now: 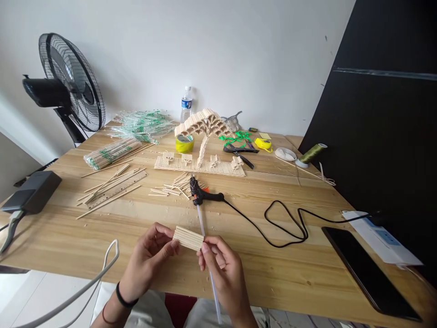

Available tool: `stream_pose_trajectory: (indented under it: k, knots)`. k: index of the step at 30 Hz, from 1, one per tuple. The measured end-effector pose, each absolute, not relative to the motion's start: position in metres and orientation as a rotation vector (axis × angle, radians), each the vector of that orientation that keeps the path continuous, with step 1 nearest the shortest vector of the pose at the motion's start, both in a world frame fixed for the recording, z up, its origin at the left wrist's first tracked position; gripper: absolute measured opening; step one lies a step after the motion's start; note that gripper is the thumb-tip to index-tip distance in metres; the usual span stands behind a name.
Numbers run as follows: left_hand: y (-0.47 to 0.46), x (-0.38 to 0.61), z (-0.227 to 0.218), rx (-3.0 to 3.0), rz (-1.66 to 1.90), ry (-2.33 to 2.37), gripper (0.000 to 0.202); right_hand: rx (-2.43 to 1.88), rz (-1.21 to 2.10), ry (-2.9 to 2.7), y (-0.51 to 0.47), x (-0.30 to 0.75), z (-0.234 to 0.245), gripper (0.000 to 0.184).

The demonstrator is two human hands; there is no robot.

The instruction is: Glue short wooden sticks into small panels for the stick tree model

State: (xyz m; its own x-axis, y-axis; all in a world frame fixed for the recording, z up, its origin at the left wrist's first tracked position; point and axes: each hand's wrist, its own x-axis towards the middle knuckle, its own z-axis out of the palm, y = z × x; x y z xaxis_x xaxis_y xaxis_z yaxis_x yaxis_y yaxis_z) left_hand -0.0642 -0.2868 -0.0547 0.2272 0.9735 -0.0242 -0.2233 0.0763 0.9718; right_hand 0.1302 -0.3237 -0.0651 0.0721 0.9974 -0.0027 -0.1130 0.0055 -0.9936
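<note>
Between my two hands is a small flat panel of wooden sticks (189, 238), laid side by side. My left hand (150, 255) pinches its left end between thumb and fingers. The right end is gripped by my right hand (221, 266) in the same way. Just beyond the panel lies a black glue gun (205, 195), a clear glue stick (200, 217) reaching from its back toward my right hand. Short cut sticks (170, 187) are scattered left of the gun. Farther back stands a stick-built model (205, 148) with a curved canopy, a post and a flat base.
Long sticks and a ruler (116, 189) lie at left, near bundled sticks (112, 152). Black pliers (241, 152), a yellow tape measure (263, 144) and a thread spool (312, 154) are behind. The gun's cord (273, 243) runs right toward a power strip (384, 237) and phone (368, 273).
</note>
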Motion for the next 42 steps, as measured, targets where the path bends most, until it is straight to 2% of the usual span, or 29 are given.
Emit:
stream_pose_trajectory:
  k: [10, 21, 30, 35, 39, 42]
  knots:
    - [-0.287, -0.064, -0.051, 1.180, 1.087, 0.965, 0.024, -1.123, 1.103, -1.104, -0.323, 0.131, -0.065, 0.022]
    - [-0.288, -0.064, -0.049, 1.322, 1.033, 1.027, 0.029, -1.116, 1.133, -1.033, -0.323, 0.131, -0.066, 0.019]
    - [-0.291, -0.066, -0.043, 1.360, 1.079, 1.063, 0.030, -1.073, 1.106, -1.014, -0.329, 0.130, -0.055, 0.029]
    - [-0.291, -0.067, -0.042, 1.365, 1.089, 1.091, 0.031, -1.105, 1.146, -0.929, -0.328, 0.126, -0.054, 0.024]
    - [-0.290, -0.066, -0.044, 1.331, 1.016, 1.087, 0.028, -1.121, 1.130, -0.947, -0.326, 0.127, -0.061, 0.029]
    - [-0.290, -0.066, -0.046, 1.330, 0.988, 1.052, 0.028, -1.150, 1.101, -1.016, -0.325, 0.129, -0.064, 0.023]
